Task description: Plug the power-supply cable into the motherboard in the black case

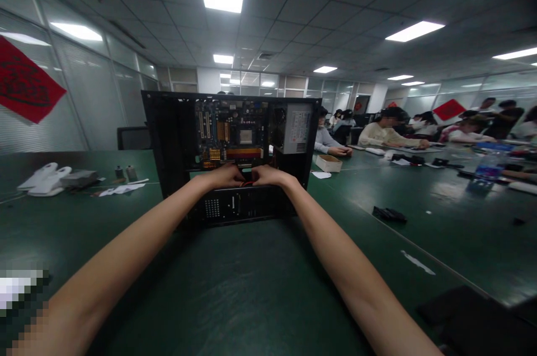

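Note:
An open black computer case (168, 138) stands on a dark green table (251, 289), its motherboard (230, 135) and grey power supply (297, 131) facing me. Both my arms reach straight into it. My left hand (226, 176) and my right hand (268, 175) meet at the lower edge of the motherboard, fingers curled closed around a small red part or cable (247, 183) between them. What exactly they pinch is hidden by the knuckles.
White objects (44, 179) and small bottles (126, 171) lie at the left. A small cardboard box (328, 162), black parts (389, 214) and a dark mat (474, 317) lie on the right. Several people (386, 132) sit working along the far right of the table.

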`<move>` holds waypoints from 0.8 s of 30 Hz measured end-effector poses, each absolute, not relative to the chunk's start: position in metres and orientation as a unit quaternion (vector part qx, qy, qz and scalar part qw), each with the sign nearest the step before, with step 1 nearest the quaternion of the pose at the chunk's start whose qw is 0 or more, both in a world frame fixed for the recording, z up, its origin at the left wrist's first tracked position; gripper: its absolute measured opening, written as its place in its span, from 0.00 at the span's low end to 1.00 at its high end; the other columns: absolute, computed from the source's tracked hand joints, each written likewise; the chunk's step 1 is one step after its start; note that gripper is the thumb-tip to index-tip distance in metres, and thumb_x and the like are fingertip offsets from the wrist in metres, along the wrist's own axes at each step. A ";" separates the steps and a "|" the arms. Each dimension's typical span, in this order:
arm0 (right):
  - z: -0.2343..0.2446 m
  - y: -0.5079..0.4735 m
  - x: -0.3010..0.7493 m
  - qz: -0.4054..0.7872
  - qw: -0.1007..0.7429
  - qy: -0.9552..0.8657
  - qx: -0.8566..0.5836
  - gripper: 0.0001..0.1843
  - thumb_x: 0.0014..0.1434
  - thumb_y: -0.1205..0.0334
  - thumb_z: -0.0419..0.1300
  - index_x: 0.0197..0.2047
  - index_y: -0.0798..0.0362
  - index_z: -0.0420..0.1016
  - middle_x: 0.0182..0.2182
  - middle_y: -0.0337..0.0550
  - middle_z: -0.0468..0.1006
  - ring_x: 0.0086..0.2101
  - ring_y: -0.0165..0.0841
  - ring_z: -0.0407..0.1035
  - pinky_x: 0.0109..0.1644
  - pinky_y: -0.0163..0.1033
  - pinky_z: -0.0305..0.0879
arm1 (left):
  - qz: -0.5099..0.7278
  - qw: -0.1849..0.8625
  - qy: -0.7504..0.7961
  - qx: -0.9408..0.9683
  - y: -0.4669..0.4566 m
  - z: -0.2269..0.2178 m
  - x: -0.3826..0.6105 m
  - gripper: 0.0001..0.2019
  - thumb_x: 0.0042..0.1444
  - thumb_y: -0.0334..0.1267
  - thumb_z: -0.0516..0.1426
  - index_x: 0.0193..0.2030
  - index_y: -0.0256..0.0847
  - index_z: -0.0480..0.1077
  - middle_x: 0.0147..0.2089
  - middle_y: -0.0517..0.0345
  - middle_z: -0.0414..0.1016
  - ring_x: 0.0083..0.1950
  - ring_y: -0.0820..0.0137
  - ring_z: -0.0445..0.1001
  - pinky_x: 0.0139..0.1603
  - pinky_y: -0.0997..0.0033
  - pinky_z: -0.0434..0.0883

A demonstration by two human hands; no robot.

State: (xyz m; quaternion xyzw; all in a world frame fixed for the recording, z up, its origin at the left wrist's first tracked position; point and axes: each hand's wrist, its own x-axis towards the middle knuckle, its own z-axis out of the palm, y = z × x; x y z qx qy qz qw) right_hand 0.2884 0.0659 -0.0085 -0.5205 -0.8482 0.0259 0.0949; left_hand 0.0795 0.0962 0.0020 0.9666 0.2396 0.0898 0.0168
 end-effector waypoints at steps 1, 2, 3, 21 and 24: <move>-0.008 0.065 0.288 0.030 0.092 -0.850 -0.518 0.14 0.59 0.60 0.66 0.47 0.58 0.79 0.44 0.47 0.83 0.42 0.36 0.77 0.36 0.30 0.62 | 0.088 0.038 0.233 0.968 0.097 0.002 0.078 0.17 0.63 0.47 0.56 0.43 0.40 0.84 0.35 0.54 0.84 0.36 0.66 0.78 0.38 0.74 0.66; -0.008 0.065 0.287 0.033 0.089 -0.851 -0.517 0.15 0.59 0.60 0.66 0.47 0.58 0.79 0.44 0.47 0.83 0.42 0.35 0.77 0.36 0.30 0.62 | 0.084 0.052 0.229 0.968 0.098 0.001 0.077 0.18 0.63 0.48 0.56 0.44 0.40 0.84 0.36 0.53 0.84 0.36 0.66 0.78 0.39 0.74 0.66; -0.008 0.064 0.286 0.035 0.087 -0.851 -0.516 0.15 0.59 0.60 0.66 0.47 0.58 0.79 0.44 0.48 0.83 0.42 0.35 0.77 0.35 0.30 0.62 | 0.080 0.061 0.227 0.969 0.099 0.001 0.077 0.18 0.63 0.48 0.56 0.45 0.40 0.84 0.37 0.53 0.84 0.36 0.66 0.78 0.39 0.73 0.66; -0.010 0.013 0.329 -0.163 0.151 -0.769 -0.599 0.21 0.70 0.49 0.53 0.58 0.45 0.79 0.47 0.50 0.83 0.46 0.42 0.77 0.52 0.41 0.69 | 0.069 0.083 0.215 0.971 0.102 -0.001 0.078 0.16 0.62 0.45 0.58 0.44 0.35 0.83 0.35 0.54 0.83 0.32 0.70 0.76 0.33 0.76 0.64; -0.013 0.012 0.325 -0.157 0.181 -0.775 -0.585 0.21 0.71 0.49 0.53 0.59 0.44 0.79 0.48 0.48 0.83 0.47 0.40 0.78 0.53 0.39 0.69 | 0.078 0.083 0.218 0.969 0.102 -0.002 0.078 0.15 0.62 0.44 0.58 0.41 0.35 0.83 0.33 0.55 0.82 0.30 0.71 0.74 0.33 0.76 0.63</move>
